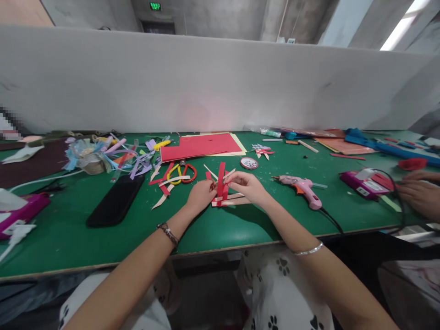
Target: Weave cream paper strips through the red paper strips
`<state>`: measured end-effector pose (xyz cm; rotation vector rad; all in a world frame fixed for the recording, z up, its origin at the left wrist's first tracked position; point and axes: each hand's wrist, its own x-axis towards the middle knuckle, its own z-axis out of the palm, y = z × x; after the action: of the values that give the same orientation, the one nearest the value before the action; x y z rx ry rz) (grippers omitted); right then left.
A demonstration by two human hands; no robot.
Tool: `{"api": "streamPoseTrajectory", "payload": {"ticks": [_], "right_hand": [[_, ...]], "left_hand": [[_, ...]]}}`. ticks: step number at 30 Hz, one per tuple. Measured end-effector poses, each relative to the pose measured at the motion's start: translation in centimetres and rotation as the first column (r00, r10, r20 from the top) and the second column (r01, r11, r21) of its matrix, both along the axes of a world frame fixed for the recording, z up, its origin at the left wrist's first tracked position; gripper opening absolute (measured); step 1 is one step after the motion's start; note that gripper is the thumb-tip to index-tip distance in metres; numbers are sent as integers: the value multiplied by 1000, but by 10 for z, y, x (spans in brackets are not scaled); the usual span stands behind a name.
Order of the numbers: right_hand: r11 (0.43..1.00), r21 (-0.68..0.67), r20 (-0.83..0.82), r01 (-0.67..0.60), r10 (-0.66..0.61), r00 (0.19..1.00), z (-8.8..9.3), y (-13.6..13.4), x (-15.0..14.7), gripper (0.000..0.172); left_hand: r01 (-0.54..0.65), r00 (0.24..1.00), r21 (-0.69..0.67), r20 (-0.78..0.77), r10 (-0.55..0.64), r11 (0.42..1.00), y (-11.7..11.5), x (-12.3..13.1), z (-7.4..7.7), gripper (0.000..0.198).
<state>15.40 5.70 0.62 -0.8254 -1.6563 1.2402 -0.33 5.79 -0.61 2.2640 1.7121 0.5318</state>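
Between my two hands is a small lattice of woven red and cream paper strips (221, 183), some ends sticking up. My left hand (202, 195) is closed with its fingertips pinching the lattice's left side. On the right side my right hand (248, 185) pinches a strip between thumb and forefinger. Just left of my left hand lie loose red and cream strips (161, 198) and scissors (187, 173) with red and yellow handles. To the right rests a pink hot glue gun (302, 185) with its black cord.
Red card sheets (206, 146) lie behind the hands, with a small round container (249, 163) beside them. A black phone (117, 200) and a heap of ribbons (92, 153) are on the left. Purple tissue packs (362, 184) flank the area. Another person's hand (419, 195) is at far right.
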Motion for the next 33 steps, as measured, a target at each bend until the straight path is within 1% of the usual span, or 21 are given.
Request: {"api": "streamPoseTrajectory", "payload": {"ticks": [4,7,13,18,21,24,28,33], "right_hand": [[999,-9,12,31,-31,999,0,0,0,9],[998,-22,-4,62,-62,998,-1,2,0,10],[993,17,31,114,-114,993,-4,4,1,9],[993,-23,-10,120,-120,993,-6,5,-1,9],[991,-34,-37,132,-133,990,-6,8,-2,9],[984,-52,-35,173,-174,984,-6,12,-2,8],[977,-65,-37,204,-207,978,-8,15,-2,7],[970,-74,6,232,-232,973,-8,18,-4,6]], "left_hand": [[15,999,-15,52,-15,1000,-1,0,0,9],[10,999,0,43,-10,1000,-1,1,0,8],[2,999,-4,46,-2,1000,-2,1,0,10],[-23,999,0,41,23,1000,-1,0,-2,8],[10,999,8,41,-10,1000,0,-1,-3,17],[45,998,20,40,-46,999,0,-2,-3,26],[62,997,20,44,-63,998,0,-3,-1,29],[56,992,2,111,-55,998,0,-5,0,36]]}}
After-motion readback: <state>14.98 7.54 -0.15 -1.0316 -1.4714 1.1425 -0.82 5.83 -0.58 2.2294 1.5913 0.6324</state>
